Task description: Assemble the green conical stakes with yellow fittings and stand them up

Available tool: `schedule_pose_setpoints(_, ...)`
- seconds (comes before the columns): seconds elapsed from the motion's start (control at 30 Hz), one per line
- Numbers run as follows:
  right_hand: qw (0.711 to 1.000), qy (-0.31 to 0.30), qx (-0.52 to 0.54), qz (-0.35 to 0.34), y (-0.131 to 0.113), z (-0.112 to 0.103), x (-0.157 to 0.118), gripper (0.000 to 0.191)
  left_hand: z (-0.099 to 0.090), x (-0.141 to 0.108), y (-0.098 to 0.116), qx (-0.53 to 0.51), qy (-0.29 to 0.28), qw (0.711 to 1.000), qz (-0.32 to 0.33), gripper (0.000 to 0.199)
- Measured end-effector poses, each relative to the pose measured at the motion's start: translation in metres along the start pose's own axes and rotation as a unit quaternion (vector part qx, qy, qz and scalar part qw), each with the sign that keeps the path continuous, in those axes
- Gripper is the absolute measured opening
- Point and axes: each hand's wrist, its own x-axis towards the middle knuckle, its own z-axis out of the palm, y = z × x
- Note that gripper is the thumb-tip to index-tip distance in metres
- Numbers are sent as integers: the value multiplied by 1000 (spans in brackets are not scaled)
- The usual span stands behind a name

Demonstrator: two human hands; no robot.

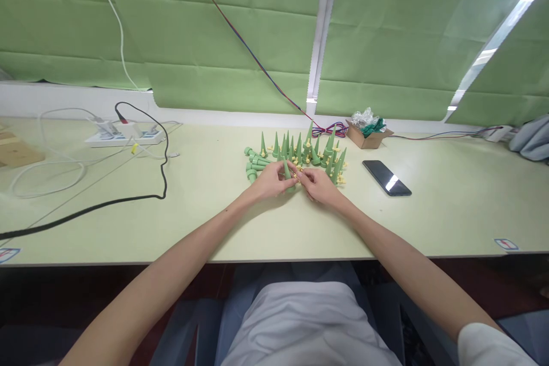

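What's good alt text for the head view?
A person's bare left hand holds a tapered green plastic-looking cone, and the right hand appears to pinch a small yellow piece beside it. More green cones cluster beyond on a pale cream table; rightward lie an open brown cardboard box and a flat black phone.

The left arm (171,271) and right arm (407,260) slant from the lower corners to mid-frame, left hand (272,180) and right hand (319,184) close together, both curled inward.
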Motion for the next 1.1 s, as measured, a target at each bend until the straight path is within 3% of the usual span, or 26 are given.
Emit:
schedule_pose_setpoints(0.27, 1000, 8, -3, 16, 2, 2, 2, 55, 1, 1, -3, 13, 13, 1000, 22, 25)
schedule_pose_setpoints(0.5, 995, -17, 99, 25, 0, 1, -2, 33, 0, -1, 5, -5, 18, 1000, -9, 19)
schedule_pose_setpoints(0.63, 997, -25, 78, 5, 1, 1, -1, 30, 0, 0, 3, -14, 15, 1000, -4, 18)
schedule_pose_setpoints(1.1, 1000, 4, -13, 23, -1, 1, 1, 57, 0, -1, -1, -4, -3, 1000, 11, 23)
